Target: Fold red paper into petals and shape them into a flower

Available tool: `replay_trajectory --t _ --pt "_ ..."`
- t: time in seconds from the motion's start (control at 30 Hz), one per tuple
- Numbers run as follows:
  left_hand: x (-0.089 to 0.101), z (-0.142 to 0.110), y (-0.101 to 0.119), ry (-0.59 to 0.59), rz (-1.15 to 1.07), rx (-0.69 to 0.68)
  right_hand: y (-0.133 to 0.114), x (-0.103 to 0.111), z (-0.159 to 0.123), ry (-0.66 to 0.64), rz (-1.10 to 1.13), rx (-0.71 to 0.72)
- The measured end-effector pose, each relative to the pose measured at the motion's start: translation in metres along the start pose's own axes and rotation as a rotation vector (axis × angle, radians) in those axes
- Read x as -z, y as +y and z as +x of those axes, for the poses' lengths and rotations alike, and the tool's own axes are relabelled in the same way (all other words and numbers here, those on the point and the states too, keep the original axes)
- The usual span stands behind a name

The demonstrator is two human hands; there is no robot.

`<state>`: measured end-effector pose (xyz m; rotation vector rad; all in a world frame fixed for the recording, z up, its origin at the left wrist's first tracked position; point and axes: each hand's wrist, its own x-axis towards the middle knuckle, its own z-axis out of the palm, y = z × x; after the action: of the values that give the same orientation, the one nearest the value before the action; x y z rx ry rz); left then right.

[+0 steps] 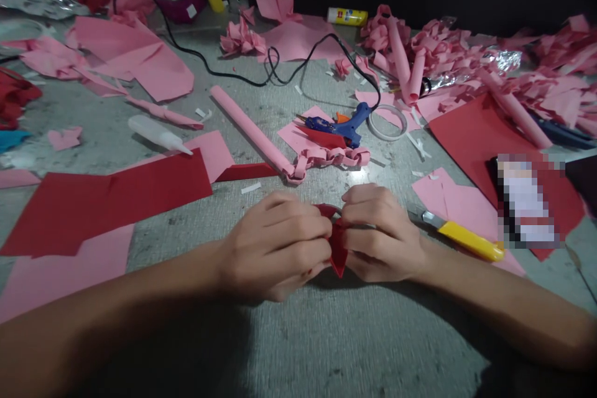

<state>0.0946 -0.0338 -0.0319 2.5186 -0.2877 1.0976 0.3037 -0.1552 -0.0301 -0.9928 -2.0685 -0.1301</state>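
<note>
Between my two hands is a small folded piece of red paper (339, 249), its lower end coming to a point and its upper part curving in a band. My left hand (280, 245) is closed on its left side, fingers bent. From the right, my right hand (382, 233) pinches the same paper; the fingertips of both hands hide much of it. Just beyond lies a pink paper chain (326, 158) beside a rolled pink paper tube (252, 130). A yellow utility knife (471, 240) rests near my right wrist.
A blue glue gun (340, 124) with a black cord (224, 74) lies ahead, beside a tape roll (388, 122). Red paper (112, 205) and a white glue bottle (158, 134) are left. A phone (527, 199) sits right. Crumpled pink paper (443, 50) and a glue stick (347, 17) line the back.
</note>
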Motion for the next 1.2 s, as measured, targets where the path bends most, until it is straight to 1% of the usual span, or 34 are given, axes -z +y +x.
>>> replay_trajectory --t 0.1,0.2,0.27,0.37,0.53,0.63,0.73,0.8,0.87,0.93,1.1,1.2 --pt "-0.003 -0.002 0.002 0.023 -0.035 0.063 0.000 0.000 0.003 -0.018 0.126 -0.071" --pt "-0.005 -0.001 0.006 0.046 -0.138 0.176 0.000 0.000 0.007 -0.062 0.305 -0.178" --pt "-0.004 0.003 0.008 0.042 -0.209 0.227 0.000 0.001 0.009 -0.086 0.407 -0.228" --pt "-0.002 0.009 0.010 0.061 -0.289 0.321 -0.001 0.002 0.011 -0.064 0.497 -0.296" --pt "0.002 0.013 0.012 0.102 -0.467 0.524 -0.008 0.006 0.017 -0.009 0.569 -0.436" --pt "0.004 0.013 0.012 0.068 -0.555 0.684 -0.009 0.009 0.021 -0.029 0.707 -0.600" --pt "0.006 0.015 0.008 -0.033 -0.699 0.883 0.000 0.010 0.019 -0.129 0.928 -0.821" --pt "0.007 0.017 0.003 -0.104 -0.807 0.951 0.009 0.010 0.016 -0.197 1.066 -0.941" --pt "0.007 0.018 -0.003 -0.166 -0.872 0.978 0.018 0.009 0.013 -0.246 1.158 -1.010" --pt "0.008 0.018 -0.008 -0.223 -0.898 0.974 0.023 0.009 0.012 -0.288 1.201 -1.039" --pt "0.012 0.020 -0.014 -0.360 -0.883 0.866 0.028 0.011 0.012 -0.379 1.243 -1.120" --pt "0.013 0.022 -0.014 -0.455 -0.840 0.812 0.030 0.012 0.012 -0.446 1.242 -1.114"
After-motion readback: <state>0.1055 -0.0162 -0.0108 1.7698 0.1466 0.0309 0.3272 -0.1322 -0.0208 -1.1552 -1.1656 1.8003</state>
